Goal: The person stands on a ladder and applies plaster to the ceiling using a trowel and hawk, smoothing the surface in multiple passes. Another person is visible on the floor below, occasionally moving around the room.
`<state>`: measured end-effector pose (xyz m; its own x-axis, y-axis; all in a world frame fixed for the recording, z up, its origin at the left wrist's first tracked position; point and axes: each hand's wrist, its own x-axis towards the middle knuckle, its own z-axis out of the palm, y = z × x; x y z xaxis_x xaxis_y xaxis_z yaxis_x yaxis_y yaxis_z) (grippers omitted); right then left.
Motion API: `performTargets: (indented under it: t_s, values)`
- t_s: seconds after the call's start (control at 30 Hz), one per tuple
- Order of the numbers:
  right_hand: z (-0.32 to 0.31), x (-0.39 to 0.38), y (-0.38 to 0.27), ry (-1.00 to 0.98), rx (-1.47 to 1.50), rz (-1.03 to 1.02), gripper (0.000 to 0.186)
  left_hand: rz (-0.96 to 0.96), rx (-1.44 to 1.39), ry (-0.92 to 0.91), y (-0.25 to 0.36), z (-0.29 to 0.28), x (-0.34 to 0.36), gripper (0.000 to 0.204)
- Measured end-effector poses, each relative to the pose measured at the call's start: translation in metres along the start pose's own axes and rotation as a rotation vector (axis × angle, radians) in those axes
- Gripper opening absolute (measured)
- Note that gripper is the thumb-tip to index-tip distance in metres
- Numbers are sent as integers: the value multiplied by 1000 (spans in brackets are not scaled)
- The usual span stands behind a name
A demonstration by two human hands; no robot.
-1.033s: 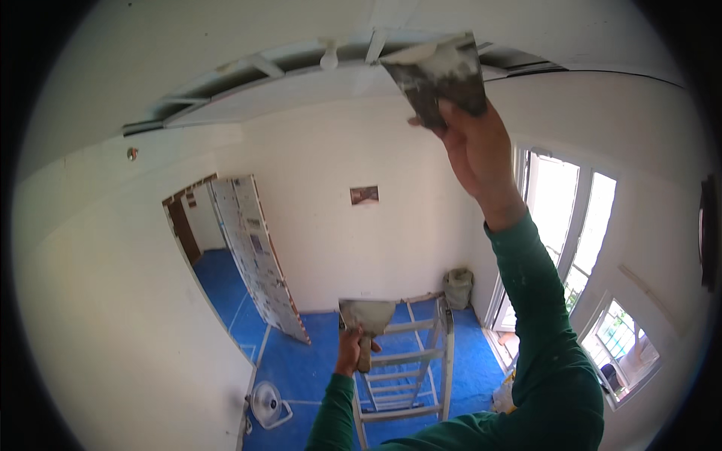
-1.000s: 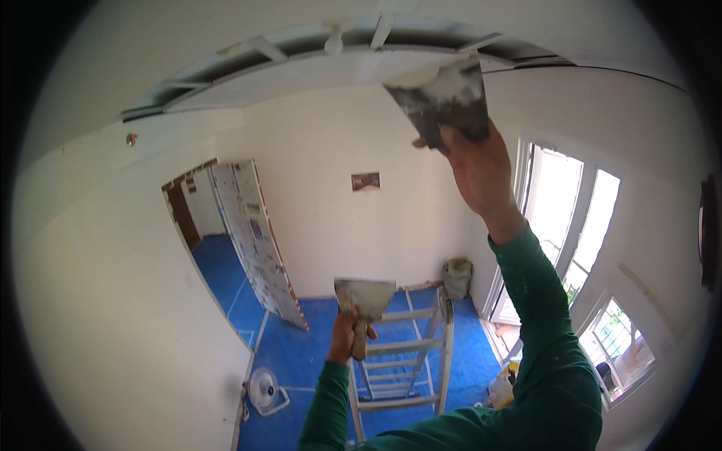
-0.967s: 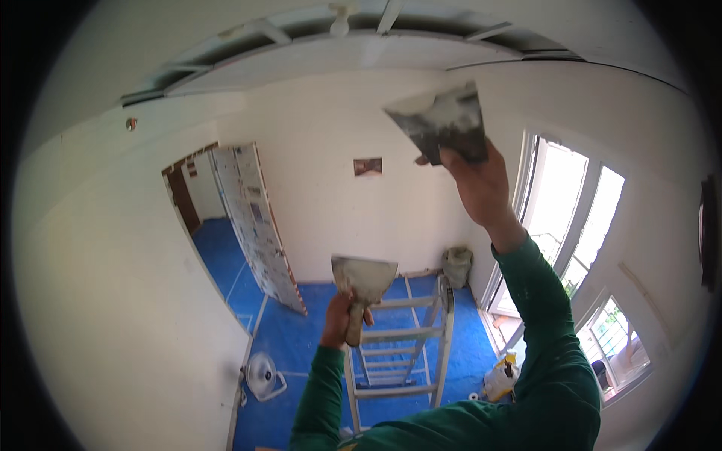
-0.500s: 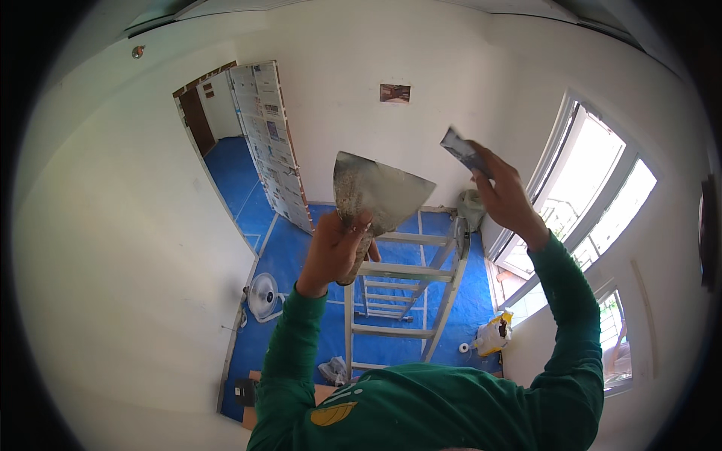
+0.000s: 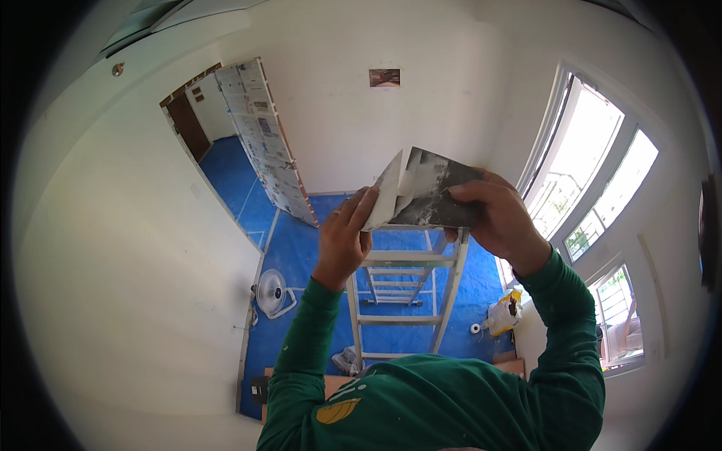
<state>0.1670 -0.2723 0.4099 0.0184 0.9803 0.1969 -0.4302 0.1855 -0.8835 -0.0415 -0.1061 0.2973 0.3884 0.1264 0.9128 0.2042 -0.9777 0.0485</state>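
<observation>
The room has pale walls (image 5: pixel 323 120) and a blue floor cover (image 5: pixel 289 248). In the middle of the frame, the left hand (image 5: pixel 342 244) pinches a pale scraper (image 5: pixel 382 203), which tips up to the right. Just right of it, the right hand (image 5: pixel 511 222) grips a dark blade (image 5: pixel 444 199), its long way running left to right. White paste (image 5: pixel 406 186) sits between; whether the blades touch is hard to tell. Below stands a ladder (image 5: pixel 402 319). Half a second ago, the blades were apart.
</observation>
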Motion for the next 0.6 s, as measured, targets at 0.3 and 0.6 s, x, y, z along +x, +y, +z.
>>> performTargets:
  t_s: [0.3, 0.6]
  values:
    - [-5, 106, -96, -117, -10, -650, 33, -548, -708, -314, -59, 132, -133, 30]
    - [28, 305, -294, -46, 192, -947, 34, -1026, -890, -450, -90, 172, -196, 47]
